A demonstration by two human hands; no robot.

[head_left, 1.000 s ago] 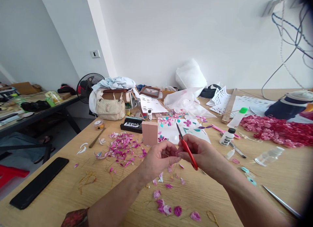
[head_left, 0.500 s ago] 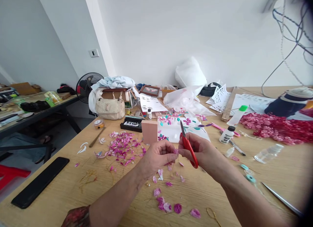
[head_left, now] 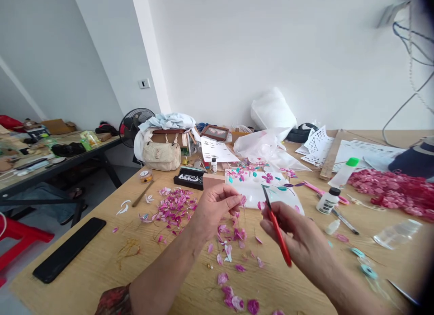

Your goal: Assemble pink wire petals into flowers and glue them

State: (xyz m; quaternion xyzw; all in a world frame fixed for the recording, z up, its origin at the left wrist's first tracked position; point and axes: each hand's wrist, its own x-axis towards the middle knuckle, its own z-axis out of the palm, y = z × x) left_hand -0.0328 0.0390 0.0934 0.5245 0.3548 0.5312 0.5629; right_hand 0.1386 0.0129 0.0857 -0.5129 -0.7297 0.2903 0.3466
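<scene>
Hands parted, right hand (head_left: 298,236) with scissors (head_left: 276,226) drawn away from left hand (head_left: 213,206)

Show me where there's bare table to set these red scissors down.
Barest wood on the wooden table lies between the flat black bar and the left forearm, beside thin gold wire curls. Crowded: the pink petal pile, loose petals below the left hand, the white black-capped bottle beyond the right hand.

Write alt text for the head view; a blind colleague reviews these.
A left hand pinches a pink petal while the right hand holds red scissors beside it, not touching it, above a wooden table. Loose petals lie scattered on the table, with a flower-painted sheet behind the hands.
</scene>
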